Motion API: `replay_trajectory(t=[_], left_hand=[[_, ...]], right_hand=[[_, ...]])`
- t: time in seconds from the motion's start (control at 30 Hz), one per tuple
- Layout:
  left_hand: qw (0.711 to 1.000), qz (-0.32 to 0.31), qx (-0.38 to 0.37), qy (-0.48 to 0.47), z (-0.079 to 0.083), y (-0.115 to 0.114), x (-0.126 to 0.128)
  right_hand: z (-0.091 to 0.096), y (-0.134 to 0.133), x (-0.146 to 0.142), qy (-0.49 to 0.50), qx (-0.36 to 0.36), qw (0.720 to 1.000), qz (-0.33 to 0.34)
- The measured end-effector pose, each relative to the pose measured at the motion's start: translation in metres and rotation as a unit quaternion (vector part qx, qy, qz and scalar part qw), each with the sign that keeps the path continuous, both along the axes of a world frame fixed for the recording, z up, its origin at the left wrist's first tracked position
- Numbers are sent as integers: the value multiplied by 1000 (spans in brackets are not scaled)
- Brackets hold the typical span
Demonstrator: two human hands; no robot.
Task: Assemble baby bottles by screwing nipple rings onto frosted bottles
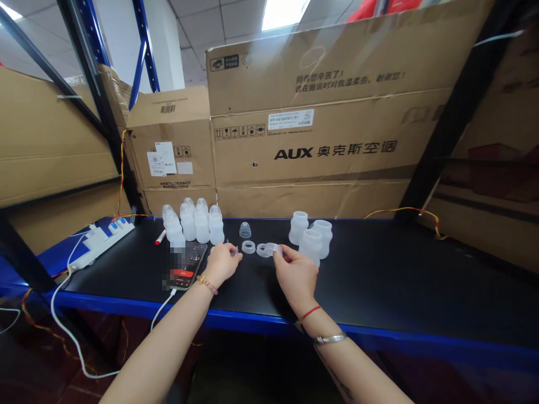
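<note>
My left hand [221,262] rests on the black table top [379,269] with its fingers curled round a small clear piece I cannot make out. My right hand [295,275] pinches a translucent ring [273,248] at its fingertips. A second translucent ring [248,247] lies between the hands, and a clear dome cap [245,229] stands just behind it. Three open translucent bottles [311,234] stand close behind my right hand. Several capped bottles [191,221] cluster behind my left hand.
A phone [187,265] on a white cable lies left of my left hand. A red marker [160,238] and a white power strip [103,238] lie farther left. Big cardboard boxes [320,129] stand along the back, between dark shelf posts [446,129].
</note>
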State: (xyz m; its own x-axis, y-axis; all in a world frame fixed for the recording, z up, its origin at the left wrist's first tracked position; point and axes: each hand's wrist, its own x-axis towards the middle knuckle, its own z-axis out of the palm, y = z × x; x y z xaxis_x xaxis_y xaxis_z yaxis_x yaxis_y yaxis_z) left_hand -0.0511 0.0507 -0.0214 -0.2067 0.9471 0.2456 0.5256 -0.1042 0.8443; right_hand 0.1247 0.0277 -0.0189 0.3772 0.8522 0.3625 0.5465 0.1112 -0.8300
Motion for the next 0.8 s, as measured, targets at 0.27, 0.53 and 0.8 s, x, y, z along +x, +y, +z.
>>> replay_trajectory(t=[0.27, 0.53, 0.8], left_hand=[[972, 42, -88, 216, 16, -15, 4], [966, 31, -72, 246, 12, -9, -3], [973, 77, 75, 202, 21, -23, 12]], right_hand=[[1, -4, -4, -59, 16, 998, -9], [2, -4, -4, -70, 23, 997, -8], [0, -3, -5, -78, 36, 996, -8]])
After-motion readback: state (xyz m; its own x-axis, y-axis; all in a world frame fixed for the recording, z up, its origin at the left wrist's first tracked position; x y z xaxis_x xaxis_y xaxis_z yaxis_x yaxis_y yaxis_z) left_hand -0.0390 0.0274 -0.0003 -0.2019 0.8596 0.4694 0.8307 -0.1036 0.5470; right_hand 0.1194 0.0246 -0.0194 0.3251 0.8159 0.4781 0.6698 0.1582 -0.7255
